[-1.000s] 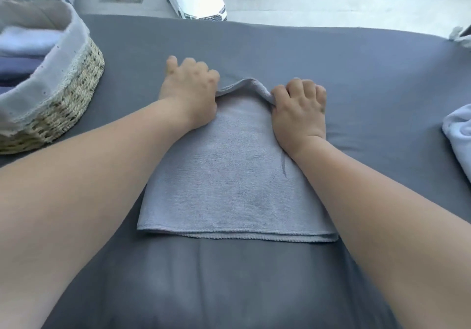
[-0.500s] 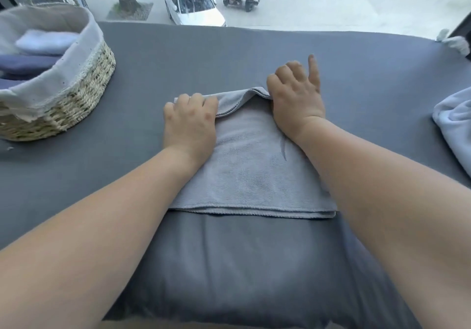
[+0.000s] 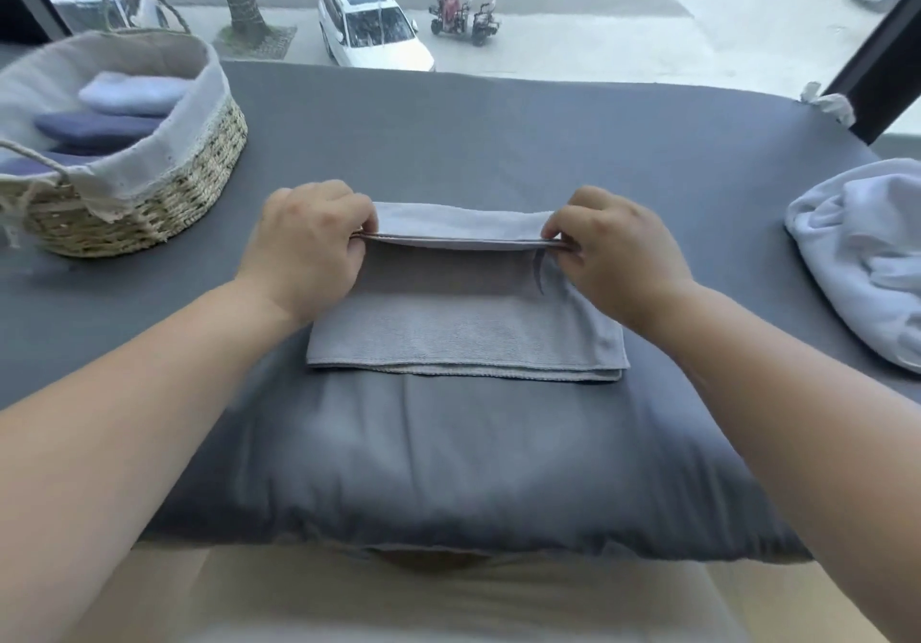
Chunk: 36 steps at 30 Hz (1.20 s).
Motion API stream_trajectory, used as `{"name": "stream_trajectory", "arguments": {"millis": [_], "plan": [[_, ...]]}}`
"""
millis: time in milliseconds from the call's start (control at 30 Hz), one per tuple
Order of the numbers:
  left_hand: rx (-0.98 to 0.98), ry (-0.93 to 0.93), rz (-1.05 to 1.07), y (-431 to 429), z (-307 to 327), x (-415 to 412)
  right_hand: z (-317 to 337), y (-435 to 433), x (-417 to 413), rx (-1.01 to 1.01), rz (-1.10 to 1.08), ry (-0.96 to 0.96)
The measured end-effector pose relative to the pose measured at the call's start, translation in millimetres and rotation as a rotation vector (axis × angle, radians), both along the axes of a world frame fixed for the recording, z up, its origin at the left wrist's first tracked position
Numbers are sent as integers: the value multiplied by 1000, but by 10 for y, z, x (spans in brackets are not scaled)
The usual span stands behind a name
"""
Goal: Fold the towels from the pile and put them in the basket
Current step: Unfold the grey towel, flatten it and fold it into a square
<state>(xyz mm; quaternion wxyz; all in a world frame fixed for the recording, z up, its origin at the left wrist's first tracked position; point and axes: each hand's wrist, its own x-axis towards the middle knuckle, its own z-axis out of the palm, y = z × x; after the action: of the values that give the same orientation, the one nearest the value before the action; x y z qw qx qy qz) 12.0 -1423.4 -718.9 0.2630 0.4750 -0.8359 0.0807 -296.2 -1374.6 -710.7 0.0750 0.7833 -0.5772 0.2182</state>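
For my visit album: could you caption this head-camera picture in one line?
Left hand and right hand pinch the raised far edge of the grey towel; the basket at left holds folded towels.

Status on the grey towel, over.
Left hand, right hand pinch far edge of grey towel, lifted. Basket holds folded towels. Nothing in the way.

looks like a bedroom upstairs; grey-sheeted bed (image 3: 498, 144) by a big window (image 3: 598, 4), street with parked car (image 3: 374, 26) below
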Motion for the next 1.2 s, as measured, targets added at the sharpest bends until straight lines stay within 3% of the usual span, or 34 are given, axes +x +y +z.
{"name": "stream_trajectory", "arguments": {"millis": [233,500,667,1067,1200], "plan": [[47,103,-43,568,-63,252,27,598,16,6,60,-159],[126,110,-69,869,-259,333,-211,916,-68,117,76,-196],[56,175,-66,958,-183,320,-183,1029,-65,81,49,-250],[265,86,-122,1165,-193,313,-224,1177,-74,184,70,-58],[218,77,38,1054,-23,212,-10,1061,76,162,14,-22]]}}
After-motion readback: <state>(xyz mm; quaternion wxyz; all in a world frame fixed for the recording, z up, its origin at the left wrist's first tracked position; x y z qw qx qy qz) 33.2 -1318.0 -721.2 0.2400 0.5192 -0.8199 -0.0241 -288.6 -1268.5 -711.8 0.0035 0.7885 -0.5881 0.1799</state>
